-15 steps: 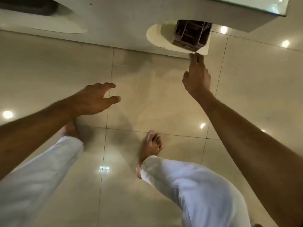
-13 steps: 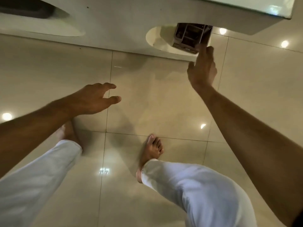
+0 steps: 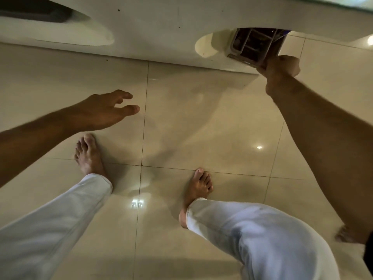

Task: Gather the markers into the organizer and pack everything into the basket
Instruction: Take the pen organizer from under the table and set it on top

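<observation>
A dark, compartmented organizer (image 3: 254, 45) sits at the near edge of a white table (image 3: 165, 27) at the upper right. My right hand (image 3: 279, 70) is closed around the organizer's near right corner. Its compartments look dark; I cannot tell whether markers are inside. My left hand (image 3: 105, 110) hovers over the floor at centre left, fingers spread and holding nothing. No basket is in view.
Glossy beige floor tiles (image 3: 201, 128) fill most of the view. My two bare feet (image 3: 88, 154) (image 3: 198, 184) and white trouser legs stand on them. The white table runs across the top, with a dark shape (image 3: 34, 14) at its far left.
My right hand reached forward from below the table edge and closed on the organizer's corner. I stepped closer; my left foot came forward into view. The left hand stayed open.
</observation>
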Demonstrator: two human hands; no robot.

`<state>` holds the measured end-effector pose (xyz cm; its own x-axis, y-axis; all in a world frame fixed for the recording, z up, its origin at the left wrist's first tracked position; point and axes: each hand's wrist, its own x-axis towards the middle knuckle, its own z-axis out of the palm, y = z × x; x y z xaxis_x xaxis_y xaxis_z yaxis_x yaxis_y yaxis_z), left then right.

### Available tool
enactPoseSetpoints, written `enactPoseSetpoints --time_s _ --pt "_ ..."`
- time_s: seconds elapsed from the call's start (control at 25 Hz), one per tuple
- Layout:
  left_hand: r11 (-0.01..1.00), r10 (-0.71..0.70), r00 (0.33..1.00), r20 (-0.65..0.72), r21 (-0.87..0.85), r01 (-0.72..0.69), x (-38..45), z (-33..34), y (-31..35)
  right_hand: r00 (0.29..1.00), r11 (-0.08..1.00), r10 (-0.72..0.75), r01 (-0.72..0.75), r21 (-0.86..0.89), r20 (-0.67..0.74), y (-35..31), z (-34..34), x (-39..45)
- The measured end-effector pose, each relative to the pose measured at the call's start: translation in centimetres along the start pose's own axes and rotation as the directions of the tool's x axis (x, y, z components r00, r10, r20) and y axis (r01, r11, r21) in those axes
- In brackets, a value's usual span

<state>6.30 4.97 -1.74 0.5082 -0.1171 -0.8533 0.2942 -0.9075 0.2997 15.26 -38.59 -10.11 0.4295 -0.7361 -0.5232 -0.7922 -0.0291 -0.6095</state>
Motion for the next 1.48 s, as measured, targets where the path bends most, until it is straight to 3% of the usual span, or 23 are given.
enactPoseSetpoints --time_s 0.28,0.64,0.88,1.28,1.48 --pt "0.948 -0.098 0.982 -0.164 -0.317 0.041 -6.5 1.4 1.3 0.997 0.997 0.074 -0.073 -0.033 0.019 1.0 -4.2 -10.3" --pt "0.937 0.159 0.919 -0.361 -0.238 -0.255 -19.5 -2.0 6.8 0.987 0.999 0.054 -0.054 0.0 0.153 -2.0 -10.3 -33.5" --pt "0.877 0.227 0.874 -0.431 -0.3 -0.376 -26.6 -8.5 6.8 0.978 0.999 0.007 -0.018 0.049 0.209 -8.1 -11.0 -44.7" --pt "0.811 0.178 0.89 -0.42 -0.45 -0.374 -29.7 -23.6 -0.9 0.954 0.995 -0.1 0.097 0.024 0.283 -19.9 -2.8 -52.7" --pt "0.833 0.206 0.925 -0.321 -0.439 -0.338 -29.0 -29.7 -1.8 0.946 0.992 -0.124 0.121 0.028 0.299 -24.9 -1.1 -51.6"
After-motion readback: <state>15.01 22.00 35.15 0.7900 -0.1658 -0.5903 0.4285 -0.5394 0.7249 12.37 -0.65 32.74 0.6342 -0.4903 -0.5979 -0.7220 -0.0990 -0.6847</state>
